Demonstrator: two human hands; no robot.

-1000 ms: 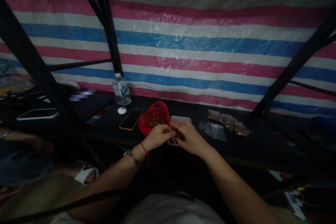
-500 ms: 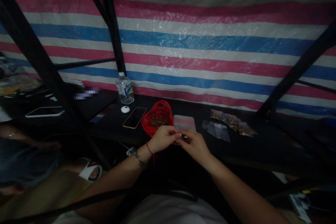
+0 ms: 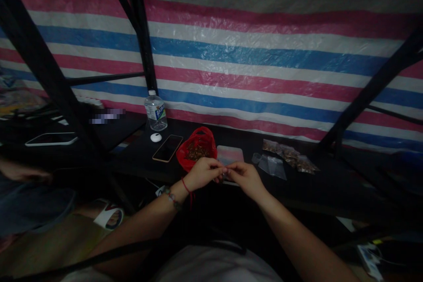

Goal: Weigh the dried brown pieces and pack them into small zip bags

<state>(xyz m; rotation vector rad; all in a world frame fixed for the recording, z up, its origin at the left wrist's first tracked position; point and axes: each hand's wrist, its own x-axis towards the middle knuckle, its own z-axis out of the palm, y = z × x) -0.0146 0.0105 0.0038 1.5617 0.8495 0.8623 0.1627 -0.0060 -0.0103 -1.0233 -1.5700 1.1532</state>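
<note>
My left hand (image 3: 205, 172) and my right hand (image 3: 244, 177) meet at the black table's front edge, fingertips pinched together. Between them is a small clear plastic bag (image 3: 226, 176), mostly covered by the fingers. Just beyond my left hand sits an open red plastic bag (image 3: 182, 155) with small brown pieces (image 3: 197, 151) inside. A pale translucent flat tray or lid (image 3: 230, 153) lies behind the fingertips. To the right of my right hand are flat clear bags (image 3: 273, 166) and several clear bags filled with brown pieces (image 3: 291, 155).
Left of the red bag lie a phone (image 3: 168, 148) and a white rounded case (image 3: 156, 137), with a clear bottle (image 3: 156, 112) behind. Black metal posts (image 3: 140, 31) stand before a striped plastic sheet (image 3: 247, 61). At far left another person's hand (image 3: 24, 171) rests near a second table.
My fingertips have drawn closer together over the small bag. The other person's arm at far left has shifted. The whole view has moved slightly.
</note>
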